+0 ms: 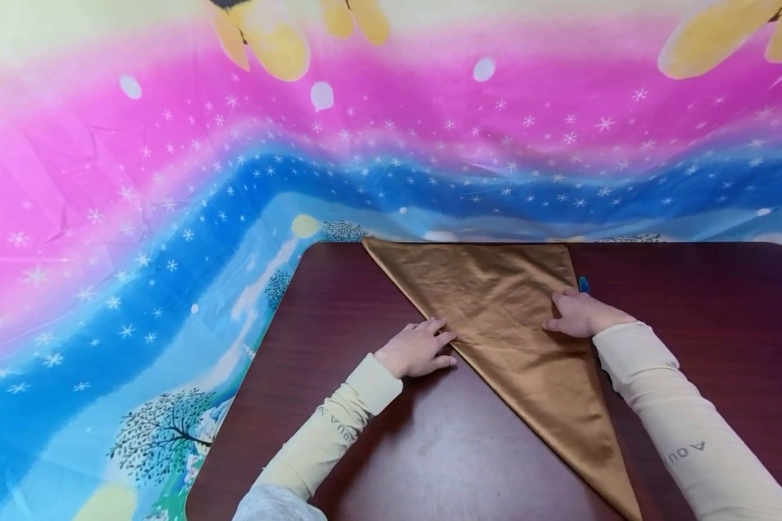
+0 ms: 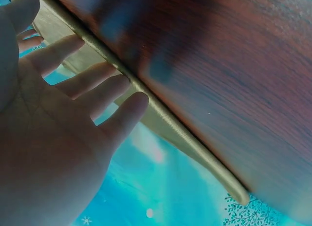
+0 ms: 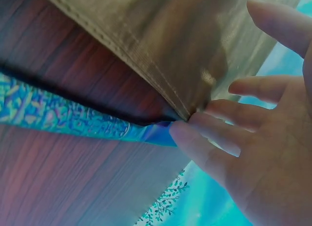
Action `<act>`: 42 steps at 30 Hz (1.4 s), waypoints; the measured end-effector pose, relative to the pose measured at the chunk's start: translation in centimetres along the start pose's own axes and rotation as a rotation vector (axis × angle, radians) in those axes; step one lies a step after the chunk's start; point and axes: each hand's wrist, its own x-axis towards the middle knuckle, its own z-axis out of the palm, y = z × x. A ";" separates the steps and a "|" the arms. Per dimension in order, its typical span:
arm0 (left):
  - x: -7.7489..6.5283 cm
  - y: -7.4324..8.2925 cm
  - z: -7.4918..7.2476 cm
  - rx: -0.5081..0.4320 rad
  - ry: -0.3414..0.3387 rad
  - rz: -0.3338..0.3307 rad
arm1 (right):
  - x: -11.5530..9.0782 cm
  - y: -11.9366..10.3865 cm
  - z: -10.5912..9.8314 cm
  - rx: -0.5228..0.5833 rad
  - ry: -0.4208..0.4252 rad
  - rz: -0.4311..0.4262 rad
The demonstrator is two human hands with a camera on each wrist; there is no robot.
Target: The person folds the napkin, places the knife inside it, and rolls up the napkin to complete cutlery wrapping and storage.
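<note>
A golden-brown satin cloth (image 1: 495,289) lies folded into a triangle on the dark red wooden table. My left hand (image 1: 417,349) rests at its slanting left fold, fingers spread and fairly straight. In the left wrist view, the fingertips (image 2: 141,98) line up along the rounded fold (image 2: 183,133). At the cloth's right edge is my right hand (image 1: 580,315), with extended fingers over the fabric. The right wrist view shows its fingertips at the stitched hem (image 3: 151,75), beside a shiny blue patterned strip (image 3: 63,114) on the table. In the head view only a small blue end of it shows.
The wooden table (image 1: 339,289) has rounded corners and reaches back to a hanging backdrop (image 1: 391,137) in pink and blue with snowflakes. The cloth's far edge lies along the table's back edge, and its pointed end runs toward the near side.
</note>
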 end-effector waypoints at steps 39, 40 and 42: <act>0.0 0.0 0.0 -0.089 -0.054 -0.038 | -2.7 -7.2 3.0 -0.043 0.011 0.087; -0.1 0.0 0.0 -0.090 -0.057 -0.038 | -2.9 -7.5 3.2 -0.045 0.010 0.088; -0.1 0.0 0.0 -0.094 -0.062 -0.036 | -3.3 -8.0 3.5 -0.048 0.013 0.085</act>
